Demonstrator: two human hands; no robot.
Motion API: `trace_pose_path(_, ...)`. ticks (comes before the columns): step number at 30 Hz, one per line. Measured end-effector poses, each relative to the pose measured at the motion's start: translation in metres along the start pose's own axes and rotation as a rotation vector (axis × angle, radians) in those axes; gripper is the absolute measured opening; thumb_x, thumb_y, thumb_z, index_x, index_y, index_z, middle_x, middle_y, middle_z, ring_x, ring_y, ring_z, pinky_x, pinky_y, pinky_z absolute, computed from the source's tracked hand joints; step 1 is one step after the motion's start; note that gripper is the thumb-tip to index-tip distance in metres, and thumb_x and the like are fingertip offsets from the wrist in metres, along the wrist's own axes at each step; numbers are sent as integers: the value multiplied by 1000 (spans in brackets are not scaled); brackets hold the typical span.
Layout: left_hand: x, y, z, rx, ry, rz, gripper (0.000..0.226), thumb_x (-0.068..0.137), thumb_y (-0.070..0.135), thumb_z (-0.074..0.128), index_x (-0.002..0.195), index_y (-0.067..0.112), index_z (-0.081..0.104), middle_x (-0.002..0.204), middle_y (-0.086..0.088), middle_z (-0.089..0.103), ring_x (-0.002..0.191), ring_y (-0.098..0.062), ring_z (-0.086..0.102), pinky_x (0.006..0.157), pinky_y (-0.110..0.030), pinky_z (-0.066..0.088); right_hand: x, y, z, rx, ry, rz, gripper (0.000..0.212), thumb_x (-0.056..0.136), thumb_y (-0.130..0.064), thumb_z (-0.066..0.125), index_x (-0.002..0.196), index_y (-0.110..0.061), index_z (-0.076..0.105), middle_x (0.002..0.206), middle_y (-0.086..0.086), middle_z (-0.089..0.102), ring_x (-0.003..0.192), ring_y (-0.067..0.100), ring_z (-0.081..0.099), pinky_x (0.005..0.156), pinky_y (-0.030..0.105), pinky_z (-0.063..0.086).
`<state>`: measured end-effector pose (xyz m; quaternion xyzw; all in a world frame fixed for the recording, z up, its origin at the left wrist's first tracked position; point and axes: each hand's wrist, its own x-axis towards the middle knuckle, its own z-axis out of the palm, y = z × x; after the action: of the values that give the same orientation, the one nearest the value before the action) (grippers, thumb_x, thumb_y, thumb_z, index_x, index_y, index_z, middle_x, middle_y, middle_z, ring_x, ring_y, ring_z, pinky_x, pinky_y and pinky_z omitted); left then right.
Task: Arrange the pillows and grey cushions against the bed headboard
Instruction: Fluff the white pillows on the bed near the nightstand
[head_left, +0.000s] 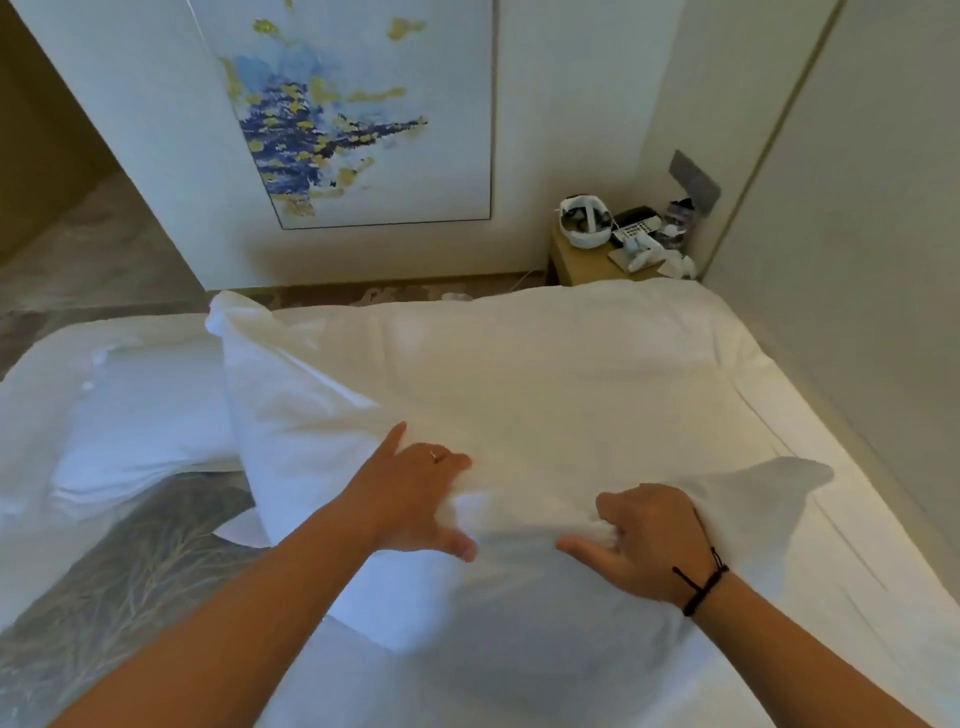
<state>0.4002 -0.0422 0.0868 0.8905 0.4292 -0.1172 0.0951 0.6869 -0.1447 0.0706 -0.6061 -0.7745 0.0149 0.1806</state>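
Observation:
A large white pillow (467, 384) lies across the bed (857, 571), stretching from the far left corner toward the headboard wall (857, 312) on the right. My left hand (421, 493) grips a bunched fold of its near edge, fingers curled into the fabric. My right hand (644, 540), with a black cord at the wrist, grips the same edge a little to the right. A second white pillow (140, 415) lies to the left. Beneath it shows a grey patterned cushion or throw (130, 582); which it is I cannot tell.
A wooden bedside table (587, 265) in the far corner holds a white bag, a telephone and small clutter. A framed blue and gold painting (343, 114) hangs on the far wall. Patterned floor runs between the bed and that wall.

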Motion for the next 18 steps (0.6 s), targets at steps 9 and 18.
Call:
trace_pose_path(9, 44, 67, 48, 125, -168, -116, 98, 51, 86, 60, 132, 32, 43, 114, 5, 62, 109, -20, 57, 97, -36, 34, -44, 47, 49, 102, -340, 186, 74, 64, -99, 21, 91, -34, 44, 64, -11, 53, 58, 10, 49, 53, 29, 33)
trace_pose_path(18, 27, 64, 61, 203, -286, -149, 88, 60, 87, 50, 137, 46, 40, 124, 1, 57, 118, -22, 52, 108, -45, 21, -36, 18, 66, 24, -505, 146, 72, 73, -79, 42, 119, -25, 55, 110, -1, 54, 97, 23, 52, 86, 39, 39)
